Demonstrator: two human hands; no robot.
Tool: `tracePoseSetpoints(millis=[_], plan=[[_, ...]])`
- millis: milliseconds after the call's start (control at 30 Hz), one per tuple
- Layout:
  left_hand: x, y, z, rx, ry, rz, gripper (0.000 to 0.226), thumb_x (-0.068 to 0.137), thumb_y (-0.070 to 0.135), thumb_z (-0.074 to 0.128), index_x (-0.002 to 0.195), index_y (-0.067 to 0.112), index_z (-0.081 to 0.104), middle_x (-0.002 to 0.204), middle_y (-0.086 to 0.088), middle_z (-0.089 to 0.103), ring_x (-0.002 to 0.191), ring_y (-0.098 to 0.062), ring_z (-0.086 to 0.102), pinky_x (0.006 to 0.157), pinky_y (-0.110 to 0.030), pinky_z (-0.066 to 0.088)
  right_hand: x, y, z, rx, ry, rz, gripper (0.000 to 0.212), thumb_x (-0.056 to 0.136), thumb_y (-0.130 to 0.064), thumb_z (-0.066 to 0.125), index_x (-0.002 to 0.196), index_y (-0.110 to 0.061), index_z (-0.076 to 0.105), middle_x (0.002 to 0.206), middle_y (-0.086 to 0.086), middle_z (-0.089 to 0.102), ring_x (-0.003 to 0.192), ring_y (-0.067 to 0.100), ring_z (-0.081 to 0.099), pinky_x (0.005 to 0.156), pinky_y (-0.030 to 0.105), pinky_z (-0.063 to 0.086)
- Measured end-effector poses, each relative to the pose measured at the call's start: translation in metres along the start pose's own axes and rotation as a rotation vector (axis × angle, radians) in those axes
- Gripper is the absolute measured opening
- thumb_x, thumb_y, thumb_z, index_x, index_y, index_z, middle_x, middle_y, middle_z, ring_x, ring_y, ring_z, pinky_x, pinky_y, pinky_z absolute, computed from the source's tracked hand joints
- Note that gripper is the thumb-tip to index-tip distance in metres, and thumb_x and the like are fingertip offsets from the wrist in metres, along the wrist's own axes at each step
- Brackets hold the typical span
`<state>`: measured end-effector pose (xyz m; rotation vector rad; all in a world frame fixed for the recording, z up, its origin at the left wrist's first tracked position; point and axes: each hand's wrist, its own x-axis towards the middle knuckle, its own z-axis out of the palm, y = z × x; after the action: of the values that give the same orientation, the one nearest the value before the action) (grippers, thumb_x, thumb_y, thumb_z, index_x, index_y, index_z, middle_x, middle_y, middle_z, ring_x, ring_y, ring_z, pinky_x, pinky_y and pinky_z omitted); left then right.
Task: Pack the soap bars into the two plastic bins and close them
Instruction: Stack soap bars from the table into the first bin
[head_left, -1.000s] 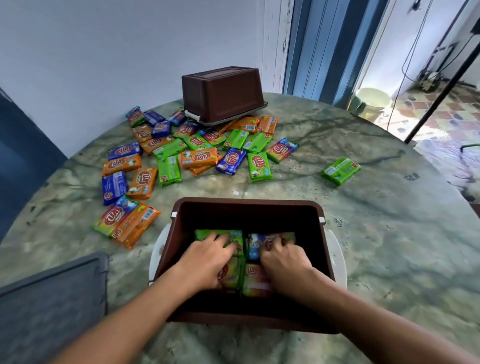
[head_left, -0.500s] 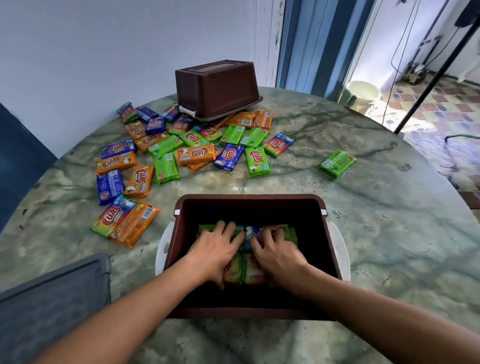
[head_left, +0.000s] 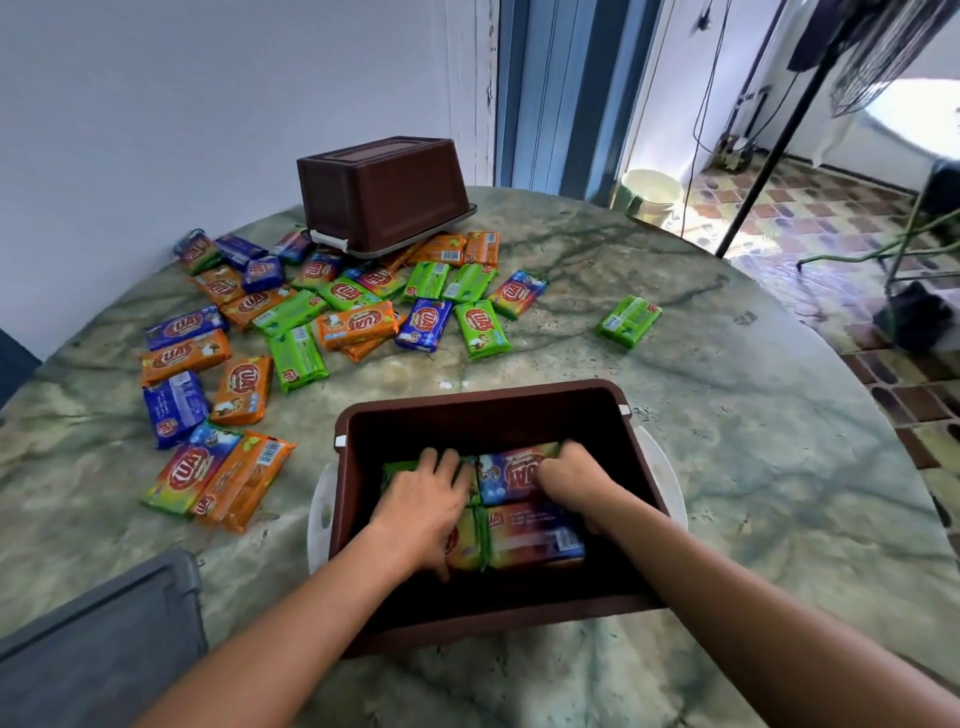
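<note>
An open brown bin (head_left: 483, 410) stands on the marble table right in front of me, with several wrapped soap bars (head_left: 524, 540) lying flat on its floor. My left hand (head_left: 426, 499) rests flat on the green bars at the left, fingers spread. My right hand (head_left: 576, 478) is at the right end of a blue and red bar, fingers curled down over its edge. A second brown bin (head_left: 384, 192) sits upside down at the back. Many loose soap bars (head_left: 358, 322) lie scattered between the two bins, and one green bar (head_left: 628, 320) lies alone to the right.
The near bin sits on a white lid (head_left: 317, 519) that sticks out on both sides. A grey lid (head_left: 104, 639) lies at the lower left table edge. Beyond the table's right edge are a tiled floor, a black stand (head_left: 769, 156) and a pale bucket (head_left: 649, 192).
My right hand has slid right inside the bin, uncovering the blue and red bar. My left hand stays on the green bars. The view has shifted slightly.
</note>
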<state>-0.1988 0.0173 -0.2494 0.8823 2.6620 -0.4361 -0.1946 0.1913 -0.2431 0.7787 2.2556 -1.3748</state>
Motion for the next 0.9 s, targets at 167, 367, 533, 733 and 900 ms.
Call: tracePoseSetpoints(millis=[167,367,533,733,900], plan=[[0.002,0.001,0.001,-0.006,0.007,0.009,0.121,0.057,0.053,0.082,0.147,0.005,0.016,0.145,-0.016,0.025,0.131,-0.036,0.027,0.093,-0.047,0.049,0.002,-0.006,-0.002,0.189,0.007,0.085,0.018,0.089,-0.010,0.046,0.102,0.003,0.044,0.090,0.019,0.062,0.076,0.029,0.066,0.062,0.036,0.056],[0.001,-0.001,0.004,-0.013,0.015,0.006,0.120,0.055,0.055,0.081,0.145,0.008,0.018,0.145,-0.014,0.026,0.131,-0.034,0.028,0.092,-0.045,0.049,-0.007,0.003,-0.014,0.128,-0.145,0.024,0.028,0.086,0.000,0.053,0.114,0.003,0.050,0.095,0.016,0.067,0.078,0.027,0.068,0.071,0.040,0.059],[-0.002,0.000,0.004,-0.006,0.022,0.002,0.120,0.058,0.055,0.080,0.146,0.007,0.015,0.145,-0.016,0.025,0.131,-0.035,0.027,0.093,-0.046,0.048,-0.026,-0.006,-0.005,-0.649,-0.118,-0.148,0.075,0.083,-0.036,0.069,0.138,0.001,0.034,0.130,0.016,0.056,0.116,0.029,0.056,0.091,0.029,0.046],[-0.001,-0.003,0.007,0.014,0.045,0.026,0.119,0.059,0.058,0.078,0.146,0.007,0.015,0.144,-0.016,0.026,0.130,-0.036,0.027,0.092,-0.046,0.048,-0.023,-0.007,0.007,-0.577,-0.030,-0.150,0.046,0.081,-0.028,0.068,0.120,-0.010,0.051,0.118,0.009,0.060,0.099,0.023,0.059,0.081,0.028,0.048],[-0.002,-0.002,0.008,0.010,0.046,0.010,0.121,0.058,0.058,0.078,0.147,0.008,0.014,0.145,-0.016,0.025,0.130,-0.035,0.028,0.090,-0.046,0.048,-0.015,0.007,-0.003,-0.592,-0.194,-0.154,0.107,0.062,-0.035,0.086,0.145,-0.013,0.023,0.126,0.006,0.054,0.106,0.022,0.055,0.091,0.027,0.046]])
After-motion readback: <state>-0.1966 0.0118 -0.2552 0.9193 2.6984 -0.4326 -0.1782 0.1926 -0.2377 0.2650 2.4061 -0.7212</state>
